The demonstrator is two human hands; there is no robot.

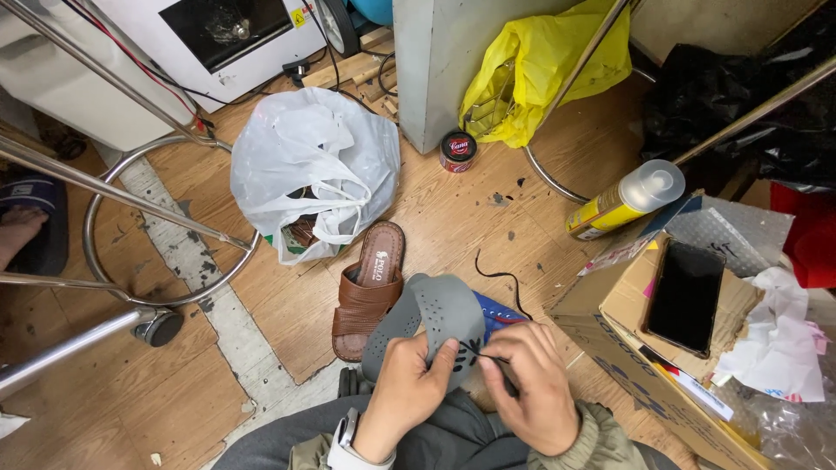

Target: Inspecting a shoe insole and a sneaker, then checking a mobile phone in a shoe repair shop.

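Note:
My left hand point(407, 393) grips a grey perforated shoe piece point(427, 318), bent upward over my lap. Its thumb presses on the piece's lower edge. My right hand point(533, 387) pinches a thin black thread or needle point(489, 357) at the holes of the grey piece. A blue shoe part point(498, 313) shows just behind the grey piece. A loose black lace point(498, 277) lies on the wooden floor beyond it. A watch sits on my left wrist.
A brown sandal point(370, 292) lies left of the grey piece, behind it a white plastic bag point(309, 170). A cardboard box point(627, 339) with a black phone point(686, 296) stands right. A yellow spray can point(623, 202), small tin point(457, 150), yellow bag point(540, 70) and metal stool legs point(122, 200) surround.

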